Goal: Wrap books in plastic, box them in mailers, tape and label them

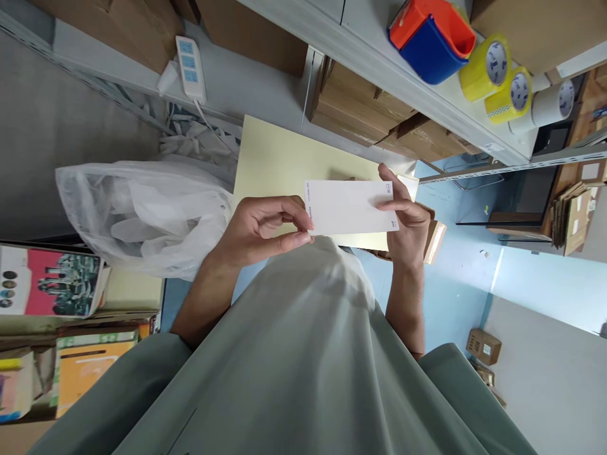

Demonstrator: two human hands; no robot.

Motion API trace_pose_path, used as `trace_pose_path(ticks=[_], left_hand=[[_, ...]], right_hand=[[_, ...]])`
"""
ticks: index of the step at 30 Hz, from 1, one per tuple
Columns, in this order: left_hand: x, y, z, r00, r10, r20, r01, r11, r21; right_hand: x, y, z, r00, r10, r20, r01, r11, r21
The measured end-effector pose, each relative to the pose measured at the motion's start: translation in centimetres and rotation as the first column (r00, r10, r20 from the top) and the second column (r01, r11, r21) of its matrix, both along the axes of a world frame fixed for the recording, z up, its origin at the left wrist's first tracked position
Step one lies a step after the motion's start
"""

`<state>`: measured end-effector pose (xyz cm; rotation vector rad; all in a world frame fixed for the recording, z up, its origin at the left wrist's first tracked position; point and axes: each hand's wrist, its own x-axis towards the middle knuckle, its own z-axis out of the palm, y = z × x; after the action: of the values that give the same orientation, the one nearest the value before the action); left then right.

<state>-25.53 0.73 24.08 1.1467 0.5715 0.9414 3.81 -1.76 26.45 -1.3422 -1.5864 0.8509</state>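
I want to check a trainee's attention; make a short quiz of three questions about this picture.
1. True or false: the right bare hand holds the white, rectangular paper slip.
2. Which hand is nearer to the translucent white plastic bag?
3. Fill in: on the shelf, beside the yellow tape rolls, is an orange-red and ____ plastic holder.

Key:
1. True.
2. The left bare hand.
3. Blue.

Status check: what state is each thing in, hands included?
Card: flat, held up between both hands
Left hand: pinching the card's lower-left corner
Right hand: gripping the card's right end
Plastic bag: bulging, pale contents inside
Power strip: on or off, cannot tell
Yellow tape rolls: resting on the shelf
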Motion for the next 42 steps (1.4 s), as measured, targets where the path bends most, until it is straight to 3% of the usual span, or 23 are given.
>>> trace_pose_path(ticks=[7, 15, 22, 25, 29, 35, 42], left_hand=[[-0.3, -0.4, 0.1, 0.998, 0.014, 0.060, -0.014, 1.000, 0.001], [-0.7, -0.6, -0.1, 0.999, 0.045, 0.015, -0.045, 0.999, -0.018], [-0.6, -1.0, -0.1, 0.956, 0.186, -0.228, -0.181, 0.982, 0.043], [-0.2, -1.1, -0.4, 0.935, 0.202, -0.292, -0.183, 0.979, 0.090], [0.2, -1.5, -1.3, 0.918, 0.204, -0.341, -0.169, 0.977, 0.129], [0.4, -2.0, -1.9, 0.889, 0.206, -0.409, -0.148, 0.974, 0.171], [0.4, -1.9, -2.2, 0.859, 0.204, -0.470, -0.100, 0.967, 0.236]], right_hand=[[-0.3, -0.1, -0.1, 1.000, -0.015, -0.008, 0.015, 0.999, -0.029], [-0.6, -0.4, -0.5, 0.999, 0.034, -0.016, -0.034, 0.999, -0.038], [-2.9, -1.1, 0.7, 0.967, -0.012, 0.255, 0.004, 0.999, 0.032], [-5.2, -1.8, 1.0, 0.918, 0.037, 0.396, -0.053, 0.998, 0.029], [-7.6, -2.5, 0.2, 0.821, 0.061, 0.568, -0.092, 0.995, 0.027], [-7.9, -2.3, -1.4, 0.765, 0.052, 0.642, -0.111, 0.992, 0.052], [-7.9, -2.3, -1.9, 0.724, 0.047, 0.688, -0.137, 0.988, 0.077]])
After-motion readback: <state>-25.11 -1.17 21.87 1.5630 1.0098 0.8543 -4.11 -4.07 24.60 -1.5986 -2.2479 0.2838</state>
